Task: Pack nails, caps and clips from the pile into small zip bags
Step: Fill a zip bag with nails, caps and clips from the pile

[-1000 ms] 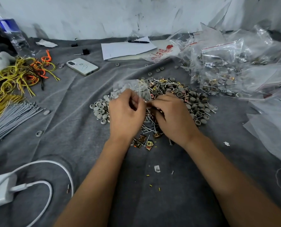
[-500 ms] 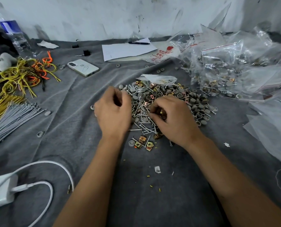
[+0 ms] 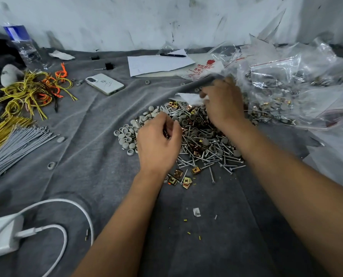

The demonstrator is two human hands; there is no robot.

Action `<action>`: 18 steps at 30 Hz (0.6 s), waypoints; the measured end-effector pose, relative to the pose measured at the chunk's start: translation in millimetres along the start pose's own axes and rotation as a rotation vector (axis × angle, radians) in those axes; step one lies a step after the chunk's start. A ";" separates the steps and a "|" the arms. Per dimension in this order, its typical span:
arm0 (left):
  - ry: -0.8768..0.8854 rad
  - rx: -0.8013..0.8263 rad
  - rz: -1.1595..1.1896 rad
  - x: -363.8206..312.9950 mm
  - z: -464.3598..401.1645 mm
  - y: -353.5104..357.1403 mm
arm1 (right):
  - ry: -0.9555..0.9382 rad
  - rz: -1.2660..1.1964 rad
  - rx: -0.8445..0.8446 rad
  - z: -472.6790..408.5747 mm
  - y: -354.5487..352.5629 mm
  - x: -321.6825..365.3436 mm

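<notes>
Right now, from the head camera, your left hand (image 3: 158, 144) hovers over the left part of the pile (image 3: 198, 140) of nails, grey caps and brass clips, fingers curled inward with the thumb close to them; whether they pinch a small part you cannot tell from here. Your right hand (image 3: 224, 104) reaches across the far edge of the pile, its fingertips at a small clear zip bag (image 3: 186, 97) lying there; the grip itself is blurred, so whether the fingers hold the bag is unclear. Loose grey caps (image 3: 126, 136) spread just left of your left hand, and a few brass clips (image 3: 181, 177) lie near its wrist. Filled zip bags (image 3: 286, 86) are heaped to the right. On the grey cloth (image 3: 86, 166) also lie a white phone (image 3: 105, 84), a paper sheet (image 3: 158, 63) with a pen (image 3: 172, 55), yellow wires (image 3: 26, 92), grey cable ties (image 3: 12, 148) and a white charger (image 3: 4, 234).
</notes>
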State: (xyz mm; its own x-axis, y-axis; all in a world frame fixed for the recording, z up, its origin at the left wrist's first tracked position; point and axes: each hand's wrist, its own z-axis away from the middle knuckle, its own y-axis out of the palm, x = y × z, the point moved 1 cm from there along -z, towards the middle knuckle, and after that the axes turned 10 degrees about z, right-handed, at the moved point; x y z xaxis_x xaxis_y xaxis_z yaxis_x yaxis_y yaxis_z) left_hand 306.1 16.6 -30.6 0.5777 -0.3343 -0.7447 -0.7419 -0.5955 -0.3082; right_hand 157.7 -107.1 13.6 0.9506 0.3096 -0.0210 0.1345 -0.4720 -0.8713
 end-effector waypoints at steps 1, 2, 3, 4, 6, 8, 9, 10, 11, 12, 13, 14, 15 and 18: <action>-0.001 0.001 0.004 0.2 0.0 0.5 | 0.018 -0.015 -0.046 -2.8 -1.0 0.4; -0.005 -0.001 0.011 0.7 -0.1 1.2 | 0.031 -0.032 -0.101 -3.9 -2.6 2.2; -0.012 -0.002 0.020 1.0 -0.5 1.8 | 0.032 -0.041 -0.152 -3.9 -4.8 4.7; -0.019 -0.002 0.027 1.3 -0.8 2.6 | 0.025 -0.042 -0.189 -4.2 -6.3 6.6; -0.032 0.004 0.030 1.1 -0.9 4.1 | -0.015 -0.021 -0.200 -5.5 -5.3 6.9; -0.034 0.001 0.030 0.8 -0.2 3.9 | -0.074 0.026 -0.097 -8.4 0.6 5.7; -0.034 -0.001 0.033 0.9 0.0 3.4 | -0.088 0.057 -0.032 -10.1 3.9 4.7; -0.034 -0.003 0.038 1.0 0.1 3.0 | -0.090 0.083 0.002 -12.5 7.1 3.7; -0.032 -0.005 0.041 1.0 0.1 2.5 | -0.085 0.099 0.012 -15.4 10.1 2.3; -0.030 -0.006 0.039 1.0 0.1 2.4 | -0.075 0.097 0.003 -19.2 11.9 0.7; -0.028 -0.006 0.037 0.8 0.1 2.6 | -0.056 0.081 -0.011 -22.2 11.3 -0.7; -0.029 -0.006 0.036 0.6 0.1 2.8 | -0.034 0.052 -0.032 -23.8 8.7 -1.5; -0.029 -0.009 0.037 0.1 -0.2 2.8 | -0.019 0.009 -0.060 -24.2 5.6 -1.6; 0.000 -0.049 0.043 -2.9 -0.2 1.7 | 0.042 -0.220 -0.118 -16.1 -8.7 4.2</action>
State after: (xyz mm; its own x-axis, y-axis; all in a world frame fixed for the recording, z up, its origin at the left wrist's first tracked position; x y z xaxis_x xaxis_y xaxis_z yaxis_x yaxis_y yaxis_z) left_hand 303.2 16.4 -28.8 0.5455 -0.3601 -0.7568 -0.7483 -0.6160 -0.2463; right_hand 165.0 -114.9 29.0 0.9052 0.3824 0.1854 0.3690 -0.4910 -0.7892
